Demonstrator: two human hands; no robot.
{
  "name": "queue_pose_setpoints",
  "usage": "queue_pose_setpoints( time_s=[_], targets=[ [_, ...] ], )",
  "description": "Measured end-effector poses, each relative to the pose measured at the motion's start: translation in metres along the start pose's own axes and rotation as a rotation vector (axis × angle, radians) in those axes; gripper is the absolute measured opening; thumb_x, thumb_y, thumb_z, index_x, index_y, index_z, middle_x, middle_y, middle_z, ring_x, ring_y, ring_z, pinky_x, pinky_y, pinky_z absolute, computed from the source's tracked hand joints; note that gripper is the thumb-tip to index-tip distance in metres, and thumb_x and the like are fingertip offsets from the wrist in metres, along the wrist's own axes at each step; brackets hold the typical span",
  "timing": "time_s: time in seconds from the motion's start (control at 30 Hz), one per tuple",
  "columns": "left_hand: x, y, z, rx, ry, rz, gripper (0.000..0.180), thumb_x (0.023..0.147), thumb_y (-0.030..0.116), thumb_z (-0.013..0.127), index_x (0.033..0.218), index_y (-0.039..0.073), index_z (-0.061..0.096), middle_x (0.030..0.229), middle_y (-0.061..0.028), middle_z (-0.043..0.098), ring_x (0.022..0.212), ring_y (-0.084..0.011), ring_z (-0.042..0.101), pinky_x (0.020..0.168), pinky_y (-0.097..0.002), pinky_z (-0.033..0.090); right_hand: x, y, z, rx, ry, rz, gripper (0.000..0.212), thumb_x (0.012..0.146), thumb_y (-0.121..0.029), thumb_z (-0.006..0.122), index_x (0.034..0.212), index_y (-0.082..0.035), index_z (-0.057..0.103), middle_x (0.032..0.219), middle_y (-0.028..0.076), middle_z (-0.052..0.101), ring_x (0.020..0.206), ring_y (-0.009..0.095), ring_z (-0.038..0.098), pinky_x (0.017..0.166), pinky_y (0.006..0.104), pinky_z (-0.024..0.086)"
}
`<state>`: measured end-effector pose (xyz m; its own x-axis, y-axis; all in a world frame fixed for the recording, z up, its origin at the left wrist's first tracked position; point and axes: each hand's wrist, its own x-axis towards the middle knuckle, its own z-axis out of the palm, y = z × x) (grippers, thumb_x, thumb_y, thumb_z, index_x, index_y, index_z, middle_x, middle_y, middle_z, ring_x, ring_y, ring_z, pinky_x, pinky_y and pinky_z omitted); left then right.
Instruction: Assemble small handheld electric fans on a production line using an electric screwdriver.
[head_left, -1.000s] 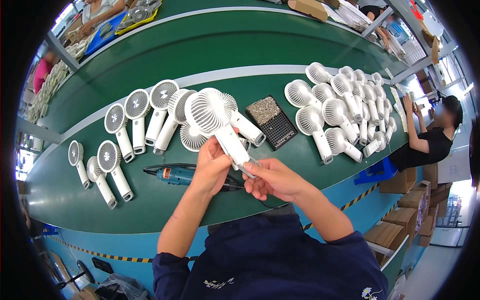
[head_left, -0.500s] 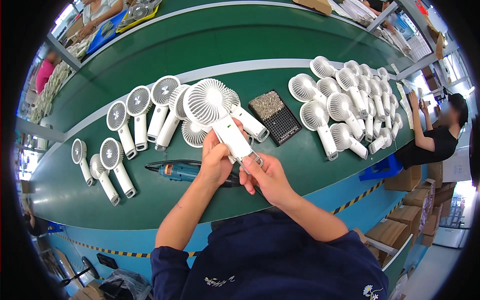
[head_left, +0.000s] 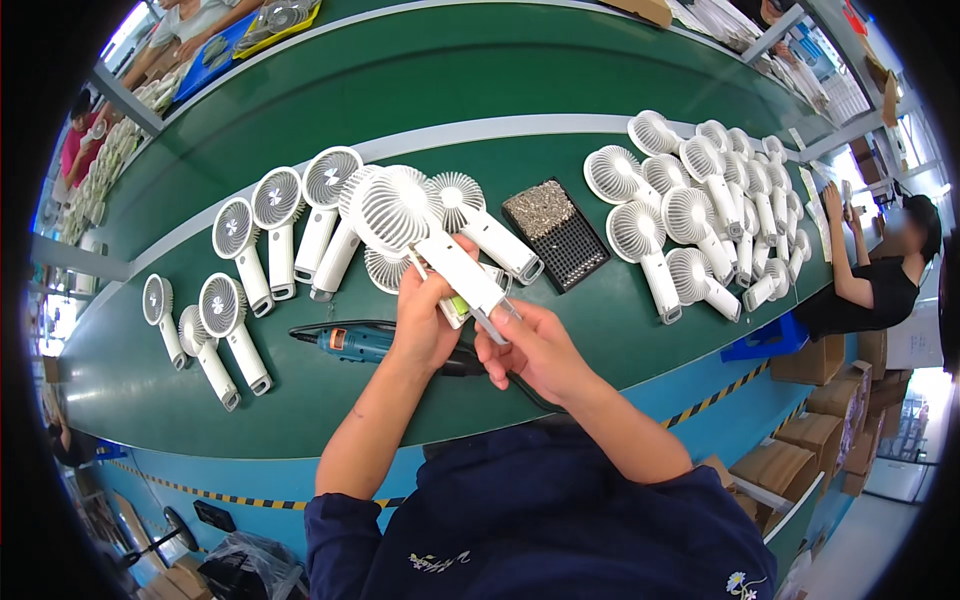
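Note:
My left hand (head_left: 425, 315) is closed around the handle of a white handheld fan (head_left: 462, 272), its round slatted head pointing away from me and to the left. The handle has parted along its length, and a light green piece shows in the gap. My right hand (head_left: 535, 350) pinches the near end of the handle by its grey loop; the fingertips partly cover it. Beneath my hands a teal corded power tool (head_left: 360, 343) lies on the green table. Just beyond the held fan, another white fan (head_left: 490, 235) rests face down.
Several white fans (head_left: 236, 235) lie at the left, and a dense group (head_left: 690, 215) at the right. Between them stands a black perforated tray (head_left: 580, 250) with many small metal pieces. A person in black (head_left: 875, 285) works at the far right. Cardboard boxes (head_left: 780, 470) stand below.
The held fan has turned a little, its head shifting left. Its handle has parted, baring the light green piece. My right hand stays at the handle's near end.

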<state>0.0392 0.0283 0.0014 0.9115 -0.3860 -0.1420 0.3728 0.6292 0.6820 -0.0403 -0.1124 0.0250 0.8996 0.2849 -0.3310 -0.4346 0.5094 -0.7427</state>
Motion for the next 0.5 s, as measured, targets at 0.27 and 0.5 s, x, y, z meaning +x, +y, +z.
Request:
queue_pose_setpoints(
  time_s=[0.27,0.5],
  targets=[
    [-0.006,-0.001,0.009,0.176,-0.046,-0.1,0.037,0.08,0.002,0.049,0.117,-0.001,0.053,0.105,-0.0103,0.061,0.094,-0.0175,0.062,0.081,-0.0318,0.052,0.01,-0.03,0.006,-0.393,0.14,-0.115,0.054,0.093,-0.031,0.065,0.128,0.001,0.038,0.086,0.008,0.06,0.064,0.009,0.058,0.051,0.0231,0.048],
    [-0.004,-0.012,0.005,0.026,0.028,-0.022,0.046,0.082,0.007,0.041,0.126,-0.003,0.05,0.118,-0.0125,0.058,0.109,-0.0223,0.057,0.098,-0.0369,0.045,0.019,-0.02,0.003,-0.847,0.218,-0.527,0.043,0.093,-0.023,0.065,0.127,0.003,0.054,0.11,0.009,0.066,0.079,0.015,0.064,0.071,0.0268,0.052]
  ],
)
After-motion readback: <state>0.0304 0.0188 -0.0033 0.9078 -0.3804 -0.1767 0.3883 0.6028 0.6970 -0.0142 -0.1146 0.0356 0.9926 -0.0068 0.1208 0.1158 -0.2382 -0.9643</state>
